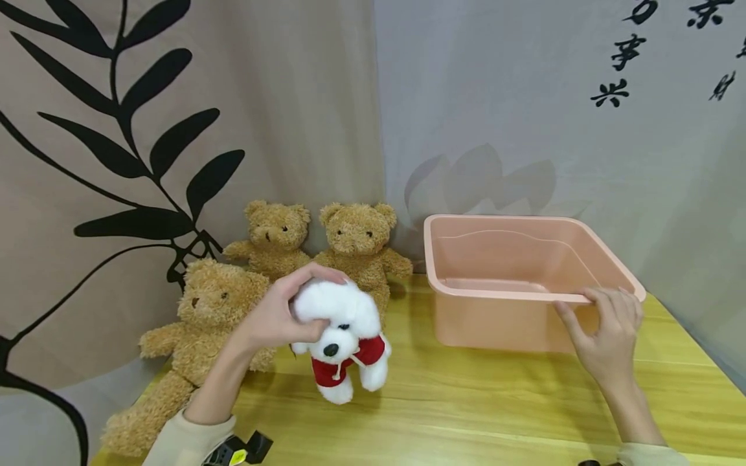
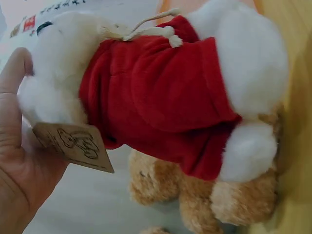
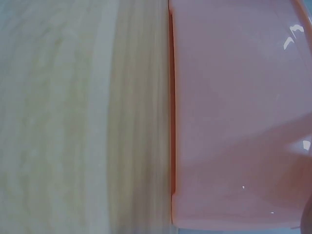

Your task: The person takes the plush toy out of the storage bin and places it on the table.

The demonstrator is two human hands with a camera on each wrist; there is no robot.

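My left hand (image 1: 274, 314) grips a white plush dog (image 1: 344, 307) by the head, thumb and fingers spread round either side. The dog wears a red top with a white drawstring, and its legs hang down over the table. In the left wrist view a brown paper tag (image 2: 80, 148) dangles at its neck beside my palm. Over at the right, my right hand (image 1: 609, 330) holds the front rim of a pink plastic bin (image 1: 495, 320), fingers over the edge and thumb against the outer wall. The bin's outer wall (image 3: 234, 97) fills much of the right wrist view.
Three tan teddy bears sit left of the bin: a nearer bear (image 1: 204, 323) at the left edge, a back-left bear (image 1: 276, 236) and another bear (image 1: 355, 246) behind the dog. The wooden table (image 1: 466, 408) ends at a curtain (image 1: 303, 97) behind.
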